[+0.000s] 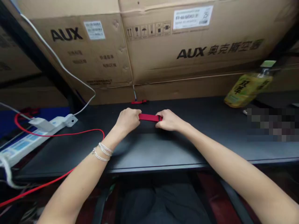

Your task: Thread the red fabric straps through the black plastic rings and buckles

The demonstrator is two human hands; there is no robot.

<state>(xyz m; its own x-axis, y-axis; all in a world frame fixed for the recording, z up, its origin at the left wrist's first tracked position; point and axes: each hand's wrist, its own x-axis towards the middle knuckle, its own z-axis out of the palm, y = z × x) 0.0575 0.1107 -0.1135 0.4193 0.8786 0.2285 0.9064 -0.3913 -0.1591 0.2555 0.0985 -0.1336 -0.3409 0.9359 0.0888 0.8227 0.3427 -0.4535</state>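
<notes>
Between my hands a red strap (148, 117) is stretched out flat, just above the black tabletop (154, 149). My left hand (128, 120), with silvery bracelets on its wrist, is closed on the strap's left end. At the other end, beside a small dark buckle (159, 118), my right hand (170, 120) pinches it between thumb and fingers. Behind my hands, a small red piece with a dark end (139, 102) lies against the cardboard. What the strap's ends look like inside my fingers is hidden.
Large cardboard boxes (154, 68) form a wall at the back. A yellow drink bottle (249, 87) leans at the right, near a pixelated patch. At the left are a white power strip (35, 137), a white cable (51, 53) and a red cable (77, 133).
</notes>
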